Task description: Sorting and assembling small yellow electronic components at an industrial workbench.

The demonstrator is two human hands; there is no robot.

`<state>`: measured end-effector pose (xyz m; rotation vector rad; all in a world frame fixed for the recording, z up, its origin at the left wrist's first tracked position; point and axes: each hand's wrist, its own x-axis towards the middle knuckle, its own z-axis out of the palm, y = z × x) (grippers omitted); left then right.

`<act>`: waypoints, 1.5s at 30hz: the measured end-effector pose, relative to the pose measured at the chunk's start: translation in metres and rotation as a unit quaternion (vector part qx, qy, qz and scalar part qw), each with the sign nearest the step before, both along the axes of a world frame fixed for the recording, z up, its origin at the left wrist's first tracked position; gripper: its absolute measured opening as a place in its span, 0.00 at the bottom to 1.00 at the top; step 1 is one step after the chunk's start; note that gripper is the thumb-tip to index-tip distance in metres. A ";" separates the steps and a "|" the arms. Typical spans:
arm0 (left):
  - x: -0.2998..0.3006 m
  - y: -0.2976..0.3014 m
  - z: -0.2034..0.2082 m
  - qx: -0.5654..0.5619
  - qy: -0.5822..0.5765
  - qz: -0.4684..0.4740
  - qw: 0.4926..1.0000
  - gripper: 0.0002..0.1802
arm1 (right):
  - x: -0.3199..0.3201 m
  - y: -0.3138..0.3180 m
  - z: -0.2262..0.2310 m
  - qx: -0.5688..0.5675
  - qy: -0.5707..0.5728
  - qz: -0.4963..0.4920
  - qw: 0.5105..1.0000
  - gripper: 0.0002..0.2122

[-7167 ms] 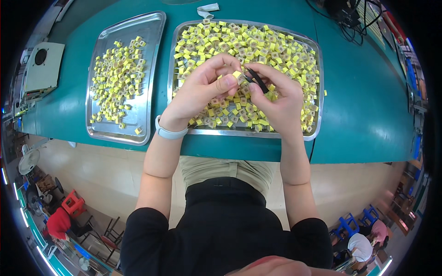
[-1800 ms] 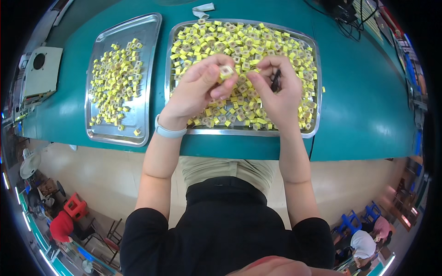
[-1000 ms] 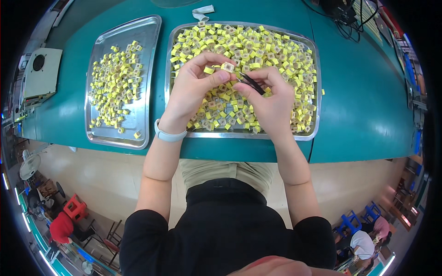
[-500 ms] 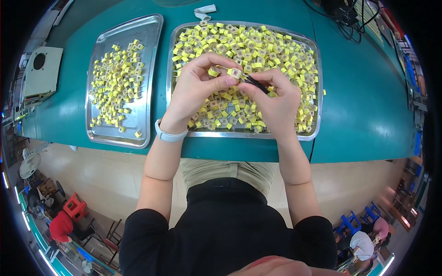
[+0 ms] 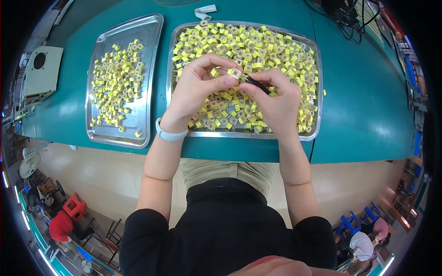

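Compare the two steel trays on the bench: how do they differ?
The left tray is narrower and set at a slight angle; the right tray is wider and sits squarer to the bench edge.
The left tray holds a sparse scatter of small yellow parts with bare metal showing; the right tray is packed with them.
Both hands, left hand and right hand, work over the right tray, none over the left.
Both are shiny metal trays on the teal bench.

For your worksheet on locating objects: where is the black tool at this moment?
In the head view, the black tool is pinched in the right hand, its tip meeting a small yellow part held by the left hand above the fuller right-hand tray.
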<state>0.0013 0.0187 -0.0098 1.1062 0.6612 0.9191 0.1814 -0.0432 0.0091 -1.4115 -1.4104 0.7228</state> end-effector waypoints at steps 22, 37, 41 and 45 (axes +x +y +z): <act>-0.003 -0.004 0.008 -0.023 0.040 -0.030 0.999 0.16 | 0.002 0.002 0.002 0.045 -0.044 0.018 0.998 0.13; -0.002 -0.005 0.011 -0.040 0.009 -0.061 0.997 0.11 | 0.002 0.001 0.001 0.025 -0.051 0.053 0.997 0.14; -0.002 -0.006 0.011 -0.045 0.022 -0.072 0.996 0.11 | 0.002 -0.001 0.000 0.003 -0.057 0.061 0.997 0.13; -0.004 -0.004 0.006 -0.082 -0.045 -0.106 0.990 0.15 | 0.001 -0.001 0.001 0.017 -0.071 0.061 0.995 0.14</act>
